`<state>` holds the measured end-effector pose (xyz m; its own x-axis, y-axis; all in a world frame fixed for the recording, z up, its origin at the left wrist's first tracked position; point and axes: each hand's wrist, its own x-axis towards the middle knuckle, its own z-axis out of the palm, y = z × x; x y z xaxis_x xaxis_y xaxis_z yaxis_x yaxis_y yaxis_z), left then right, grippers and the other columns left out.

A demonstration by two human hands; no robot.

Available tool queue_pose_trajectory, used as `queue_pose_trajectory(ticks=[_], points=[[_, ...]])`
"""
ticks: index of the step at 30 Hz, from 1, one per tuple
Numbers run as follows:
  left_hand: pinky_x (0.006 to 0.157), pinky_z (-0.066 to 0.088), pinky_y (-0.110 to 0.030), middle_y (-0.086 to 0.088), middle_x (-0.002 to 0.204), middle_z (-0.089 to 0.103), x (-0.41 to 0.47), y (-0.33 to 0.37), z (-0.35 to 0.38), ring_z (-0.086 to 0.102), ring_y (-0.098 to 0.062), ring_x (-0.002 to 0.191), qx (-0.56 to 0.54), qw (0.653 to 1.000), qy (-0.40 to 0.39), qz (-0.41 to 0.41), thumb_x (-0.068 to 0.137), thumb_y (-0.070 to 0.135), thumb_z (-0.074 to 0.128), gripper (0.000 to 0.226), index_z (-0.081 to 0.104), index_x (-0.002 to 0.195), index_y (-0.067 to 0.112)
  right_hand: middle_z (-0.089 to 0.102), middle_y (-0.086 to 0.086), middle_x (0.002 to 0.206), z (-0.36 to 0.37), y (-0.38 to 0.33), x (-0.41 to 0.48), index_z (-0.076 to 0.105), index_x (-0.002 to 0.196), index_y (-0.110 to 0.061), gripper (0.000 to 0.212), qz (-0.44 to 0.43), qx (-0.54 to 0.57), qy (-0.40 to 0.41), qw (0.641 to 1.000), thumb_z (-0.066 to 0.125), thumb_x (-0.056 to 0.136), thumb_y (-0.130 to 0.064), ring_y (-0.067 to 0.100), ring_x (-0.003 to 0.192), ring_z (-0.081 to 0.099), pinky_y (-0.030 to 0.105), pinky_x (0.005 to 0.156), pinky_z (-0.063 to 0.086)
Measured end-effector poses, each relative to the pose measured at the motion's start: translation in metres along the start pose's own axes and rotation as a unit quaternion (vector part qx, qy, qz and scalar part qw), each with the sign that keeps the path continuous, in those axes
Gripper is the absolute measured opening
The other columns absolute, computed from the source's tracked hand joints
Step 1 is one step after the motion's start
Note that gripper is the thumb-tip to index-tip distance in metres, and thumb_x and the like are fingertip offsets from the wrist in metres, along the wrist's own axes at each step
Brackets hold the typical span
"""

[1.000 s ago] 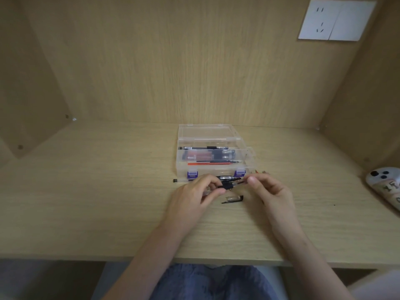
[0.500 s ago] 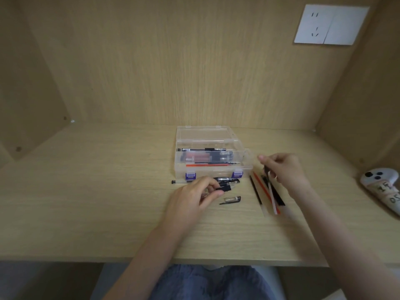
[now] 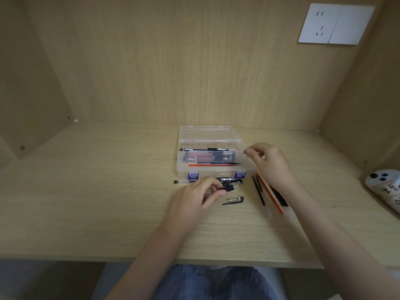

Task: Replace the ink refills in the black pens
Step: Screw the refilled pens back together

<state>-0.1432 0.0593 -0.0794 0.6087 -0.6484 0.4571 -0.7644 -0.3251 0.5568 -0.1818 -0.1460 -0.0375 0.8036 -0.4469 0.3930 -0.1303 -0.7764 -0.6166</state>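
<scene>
My left hand [image 3: 194, 197] grips a clear pen barrel with a black grip [image 3: 227, 189] just in front of the clear plastic box [image 3: 180, 169]. My right hand [image 3: 270, 164] hovers by the box's right end, thumb and forefinger slightly apart, with nothing visible in them. Inside the box lie a black pen [image 3: 203, 149], a bundle of pens [image 3: 210, 157], a black refill [image 3: 218, 163] and a red refill [image 3: 207, 165]. A loose pen tip piece [image 3: 233, 200] rests on the desk. Black refills [image 3: 258, 191] and a red refill [image 3: 271, 197] lie to the right, partly under my right wrist.
Another clear pen [image 3: 181, 181] lies along the box's front, and a second one [image 3: 231, 180] sits behind my left fingers. A white controller [image 3: 385, 187] rests at the desk's right edge. A wall socket [image 3: 335, 23] is on the back panel. Wooden side walls enclose the desk.
My right hand let go of the pen, passed over the loose refills on the right, then rose toward the box's right end. My left hand kept hold of the barrel.
</scene>
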Motion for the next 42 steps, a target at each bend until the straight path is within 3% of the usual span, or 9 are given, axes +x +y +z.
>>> queue_pose_trajectory(ticks=[3, 6, 11, 15, 23, 28, 33, 38, 42], points=[[0.061, 0.037, -0.006, 0.020, 0.080, 0.055, 0.000, -0.001, 0.001, 0.054, 0.003, 0.070, -0.004, 1.000, 0.008, -0.004, 0.082, 0.055, 0.043, 0.036, 0.060, 0.096, 0.027, 0.066, 0.005, 0.083, 0.023, -0.007, 0.014, 0.067, 0.084, -0.010, 0.031, -0.065, -0.042, -0.130, 0.989, 0.049, 0.096, -0.031, 0.023, 0.081, 0.058, 0.038, 0.076, 0.046], [0.060, 0.036, -0.007, 0.021, 0.078, 0.054, 0.000, -0.003, 0.001, 0.052, 0.005, 0.071, -0.010, 1.000, 0.015, -0.008, 0.082, 0.054, 0.045, 0.033, 0.060, 0.094, 0.028, 0.053, 0.006, 0.074, 0.040, -0.006, 0.022, 0.049, 0.067, -0.016, 0.039, -0.083, -0.134, -0.180, 0.971, 0.042, 0.097, -0.039, 0.024, 0.075, 0.048, 0.033, 0.068, 0.033], [0.061, 0.034, -0.003, 0.021, 0.078, 0.054, 0.000, -0.004, 0.002, 0.051, 0.009, 0.070, -0.007, 1.000, 0.014, -0.003, 0.085, 0.045, 0.053, 0.022, 0.060, 0.094, 0.026, 0.058, 0.012, 0.083, 0.040, -0.003, 0.023, 0.053, 0.075, -0.015, 0.043, -0.106, -0.189, -0.187, 0.958, 0.033, 0.098, -0.046, 0.030, 0.090, 0.051, 0.033, 0.075, 0.032], [0.060, 0.035, -0.006, 0.020, 0.078, 0.055, 0.001, -0.005, 0.002, 0.052, 0.005, 0.072, -0.008, 1.000, 0.011, 0.000, 0.086, 0.044, 0.053, 0.021, 0.060, 0.095, 0.026, 0.060, 0.014, 0.112, 0.041, 0.000, 0.024, 0.062, 0.103, -0.010, 0.048, -0.088, -0.202, -0.190, 0.957, 0.030, 0.098, -0.047, 0.031, 0.111, 0.046, 0.038, 0.094, 0.032], [0.057, 0.036, -0.009, 0.023, 0.074, 0.050, 0.002, -0.005, 0.003, 0.051, 0.005, 0.065, -0.008, 1.000, 0.019, -0.003, 0.084, 0.049, 0.051, 0.026, 0.060, 0.094, 0.027, 0.053, 0.012, 0.120, 0.043, -0.001, 0.025, 0.054, 0.125, -0.017, 0.055, -0.059, -0.251, -0.217, 0.942, 0.021, 0.097, -0.051, 0.027, 0.114, 0.035, 0.036, 0.101, 0.026], [0.057, 0.038, -0.011, 0.021, 0.075, 0.052, 0.002, -0.006, 0.003, 0.050, 0.005, 0.064, -0.006, 1.000, 0.025, -0.001, 0.085, 0.047, 0.053, 0.023, 0.060, 0.093, 0.026, 0.051, 0.008, 0.105, 0.036, -0.003, 0.028, 0.064, 0.097, -0.021, 0.055, -0.062, -0.244, -0.265, 0.931, 0.019, 0.097, -0.052, 0.024, 0.108, 0.036, 0.036, 0.101, 0.025], [0.058, 0.041, -0.014, 0.019, 0.077, 0.054, 0.002, -0.007, 0.004, 0.051, 0.003, 0.064, -0.007, 1.000, 0.026, 0.005, 0.084, 0.050, 0.050, 0.027, 0.060, 0.094, 0.026, 0.053, 0.006, 0.093, 0.029, -0.006, 0.029, 0.055, 0.081, -0.022, 0.051, -0.034, -0.205, -0.305, 0.929, 0.019, 0.095, -0.056, 0.023, 0.100, 0.043, 0.036, 0.096, 0.030], [0.059, 0.038, -0.007, 0.019, 0.079, 0.054, 0.002, -0.007, 0.003, 0.051, 0.005, 0.066, -0.005, 1.000, 0.015, 0.003, 0.085, 0.045, 0.054, 0.023, 0.060, 0.095, 0.025, 0.056, 0.017, 0.116, 0.028, -0.006, 0.030, 0.056, 0.120, -0.012, 0.065, -0.014, -0.190, -0.325, 0.926, 0.021, 0.093, -0.060, 0.030, 0.116, 0.045, 0.038, 0.102, 0.031], [0.059, 0.037, -0.005, 0.020, 0.079, 0.054, 0.002, -0.006, 0.003, 0.050, 0.009, 0.065, -0.007, 1.000, 0.017, 0.009, 0.084, 0.049, 0.049, 0.030, 0.061, 0.095, 0.024, 0.053, 0.018, 0.117, 0.028, 0.000, 0.035, 0.057, 0.124, -0.012, 0.073, -0.002, -0.173, -0.338, 0.925, 0.025, 0.088, -0.067, 0.026, 0.116, 0.043, 0.043, 0.106, 0.032]])
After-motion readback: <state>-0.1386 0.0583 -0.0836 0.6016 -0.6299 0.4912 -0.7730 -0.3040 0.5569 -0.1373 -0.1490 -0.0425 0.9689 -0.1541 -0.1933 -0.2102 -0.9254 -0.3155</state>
